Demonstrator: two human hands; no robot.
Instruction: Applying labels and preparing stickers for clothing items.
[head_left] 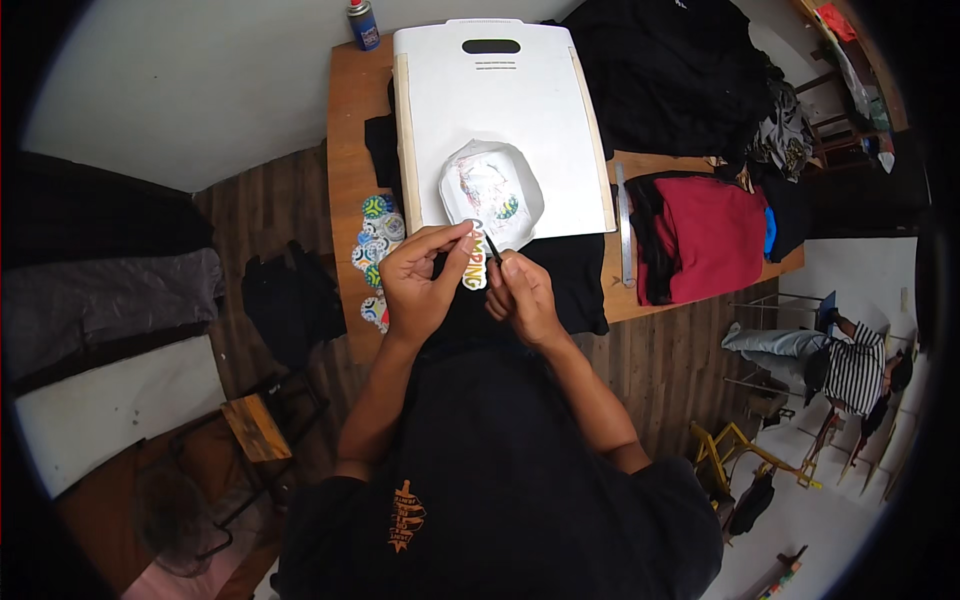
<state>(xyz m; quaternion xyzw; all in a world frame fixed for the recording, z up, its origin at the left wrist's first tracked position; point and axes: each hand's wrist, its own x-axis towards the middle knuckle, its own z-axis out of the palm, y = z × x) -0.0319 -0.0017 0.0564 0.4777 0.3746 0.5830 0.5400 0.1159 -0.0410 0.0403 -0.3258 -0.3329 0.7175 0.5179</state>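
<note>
My left hand (422,278) pinches the upper end of a narrow white decal (474,262) with coloured lettering between thumb and fingers. From the other side, my right hand (526,298) grips a slim black pointed tool (493,249), its tip at the decal's edge; its exact kind is unclear. Just beyond both hands sits a white many-sided container (530,190) with scraps and a small green and blue round piece inside. Under it lies a large white board (420,100) with a handle slot at the far end.
Several round colourful stickers (378,240) lie on the wooden table (350,110) at left. A blue spray can (364,25) stands far left. At right are a metal ruler (627,225), folded red cloth (705,245) and a black cloth heap (670,80). Another person (850,370) is far right.
</note>
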